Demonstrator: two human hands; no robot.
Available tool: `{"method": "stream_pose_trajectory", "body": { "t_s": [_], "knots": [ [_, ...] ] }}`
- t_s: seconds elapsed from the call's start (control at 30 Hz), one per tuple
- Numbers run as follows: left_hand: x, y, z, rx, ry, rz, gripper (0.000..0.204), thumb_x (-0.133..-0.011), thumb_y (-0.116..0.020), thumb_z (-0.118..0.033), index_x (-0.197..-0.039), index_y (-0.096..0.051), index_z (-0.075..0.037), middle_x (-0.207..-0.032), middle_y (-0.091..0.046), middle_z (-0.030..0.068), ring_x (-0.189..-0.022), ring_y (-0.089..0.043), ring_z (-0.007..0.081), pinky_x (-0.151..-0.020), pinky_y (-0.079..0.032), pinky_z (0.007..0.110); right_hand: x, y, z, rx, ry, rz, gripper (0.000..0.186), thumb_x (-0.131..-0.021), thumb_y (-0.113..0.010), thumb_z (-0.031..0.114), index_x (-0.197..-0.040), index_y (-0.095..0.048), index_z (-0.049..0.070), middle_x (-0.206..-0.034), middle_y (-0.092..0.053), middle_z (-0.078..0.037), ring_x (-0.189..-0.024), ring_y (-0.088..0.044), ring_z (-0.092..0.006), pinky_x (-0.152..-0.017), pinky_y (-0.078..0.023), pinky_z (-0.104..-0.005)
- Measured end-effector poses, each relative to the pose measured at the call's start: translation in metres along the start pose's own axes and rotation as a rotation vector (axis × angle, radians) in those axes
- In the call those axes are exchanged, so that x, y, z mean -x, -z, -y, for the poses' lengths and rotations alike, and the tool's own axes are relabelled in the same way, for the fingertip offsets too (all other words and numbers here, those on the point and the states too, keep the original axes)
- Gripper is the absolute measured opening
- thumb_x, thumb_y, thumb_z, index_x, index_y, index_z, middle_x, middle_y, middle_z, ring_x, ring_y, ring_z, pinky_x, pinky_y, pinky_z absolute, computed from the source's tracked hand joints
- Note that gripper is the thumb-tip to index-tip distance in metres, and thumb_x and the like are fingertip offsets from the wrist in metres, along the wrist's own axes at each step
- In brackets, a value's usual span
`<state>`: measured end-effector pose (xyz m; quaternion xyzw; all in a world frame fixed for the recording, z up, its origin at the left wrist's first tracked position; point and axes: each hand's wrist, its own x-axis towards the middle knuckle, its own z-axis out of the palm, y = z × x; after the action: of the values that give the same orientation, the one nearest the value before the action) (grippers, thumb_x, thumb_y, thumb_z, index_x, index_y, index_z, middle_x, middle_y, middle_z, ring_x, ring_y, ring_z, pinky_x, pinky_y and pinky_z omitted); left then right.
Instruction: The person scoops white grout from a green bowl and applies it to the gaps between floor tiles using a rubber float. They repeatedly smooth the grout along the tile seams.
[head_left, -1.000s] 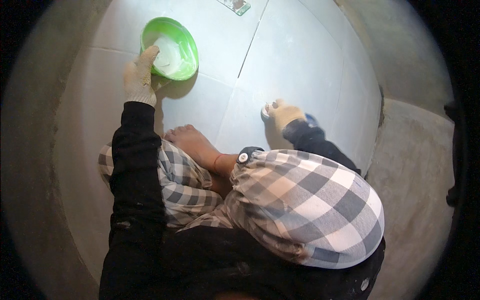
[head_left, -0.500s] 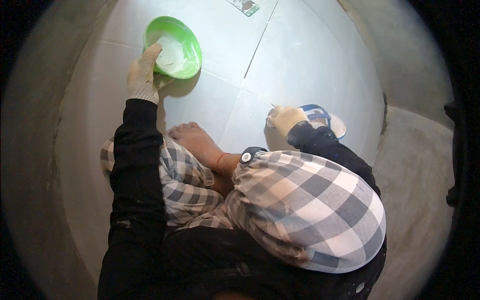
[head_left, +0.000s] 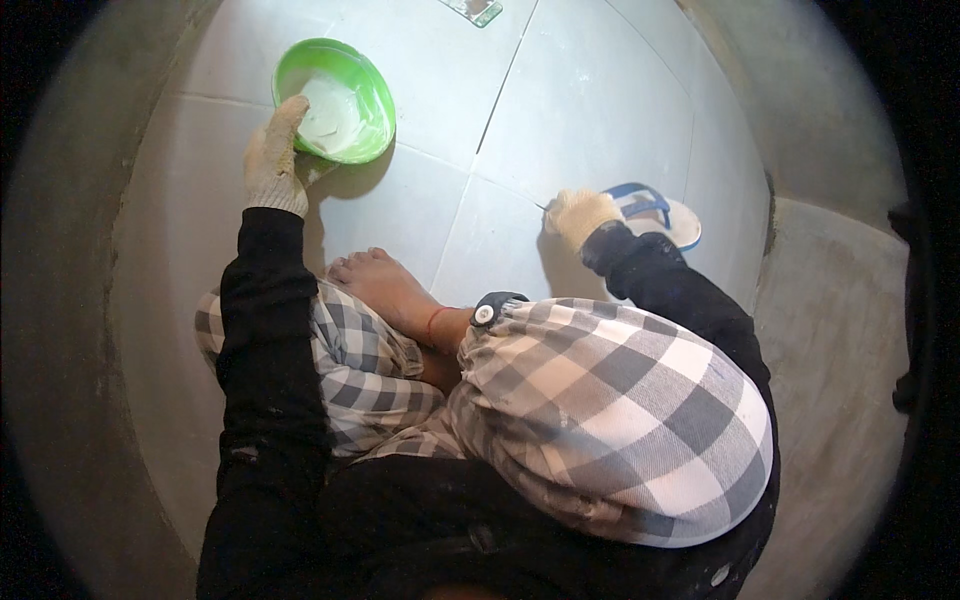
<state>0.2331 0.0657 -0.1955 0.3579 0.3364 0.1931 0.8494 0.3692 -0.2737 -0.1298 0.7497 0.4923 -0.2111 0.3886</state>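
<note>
Far left, the cream-gloved left hand point(head_left: 275, 165) clasps a round green plastic bowl point(head_left: 378, 92) of white paste point(head_left: 328, 118), thumb over the rim, probably for steadiness; right, the cream-gloved right hand point(head_left: 580, 215) curls closed beside a blue-strapped white sandal point(head_left: 682, 223), can't tell if gripping anything

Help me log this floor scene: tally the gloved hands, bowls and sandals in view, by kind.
Gloved hands, left hand and right hand: 2
Green bowl: 1
Blue-and-white sandal: 1
Total: 4

Paste point(head_left: 333, 118) in bowl point(head_left: 378, 92), left — sandal point(head_left: 678, 222) on floor point(head_left: 590, 110), right.
</note>
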Motion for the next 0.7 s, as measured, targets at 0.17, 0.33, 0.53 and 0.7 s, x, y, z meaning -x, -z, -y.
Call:
{"method": "stream_pose_trajectory", "body": {
  "t_s": [0.17, 0.33, 0.53, 0.7],
  "knots": [
    [0.0, 0.001, 0.002, -0.165, 0.055, 0.028, 0.065, -0.084, -0.072, -0.045, -0.133, -0.053, -0.007, -0.122, -0.059, 0.0128, -0.112, -0.056, 0.0264, -0.082, -0.054, 0.045, -0.03, 0.019, -0.01, -0.04, 0.035, -0.496, 0.017, -0.091, -0.06, 0.022, -0.101, -0.066, 0.011, -0.098, -0.063, -0.013, -0.085, -0.07, -0.0283, -0.065, -0.057, -0.0413],
    [0.005, -0.001, -0.003, -0.112, 0.075, 0.04, 0.064, -0.082, -0.075, -0.044, -0.129, -0.056, -0.007, -0.118, -0.059, 0.0127, -0.106, -0.059, 0.0254, -0.079, -0.055, 0.043, -0.005, 0.0, -0.008, -0.196, -0.104, -0.014, 0.02, -0.095, -0.054, 0.02, -0.11, -0.065, 0.014, -0.109, -0.063, -0.015, -0.095, -0.07, -0.0279, -0.073, -0.059, -0.0394],
    [-0.002, 0.0, -0.009, -0.035, 0.154, 0.031, 0.066, -0.085, -0.073, -0.041, -0.138, -0.05, -0.011, -0.127, -0.056, 0.014, -0.115, -0.055, 0.0286, -0.091, -0.052, 0.049, 0.021, 0.004, -0.045, -0.854, -0.233, 0.333, 0.03, -0.084, -0.07, 0.011, -0.113, -0.072, 0.015, -0.101, -0.074, -0.011, -0.095, -0.07, -0.0233, -0.087, -0.054, -0.0322],
    [-0.006, 0.002, -0.01, -0.11, 0.088, 0.116, 0.066, -0.081, -0.076, -0.045, -0.129, -0.056, -0.005, -0.118, -0.061, 0.0171, -0.091, -0.068, 0.027, -0.061, -0.059, 0.044, 0.004, 0.044, -0.048, -1.772, 0.067, 0.114, 0.043, -0.073, -0.08, 0.007, -0.114, -0.07, 0.004, -0.098, -0.074, -0.005, -0.087, -0.067, -0.0144, -0.085, -0.053, -0.0304]
  ]
}}
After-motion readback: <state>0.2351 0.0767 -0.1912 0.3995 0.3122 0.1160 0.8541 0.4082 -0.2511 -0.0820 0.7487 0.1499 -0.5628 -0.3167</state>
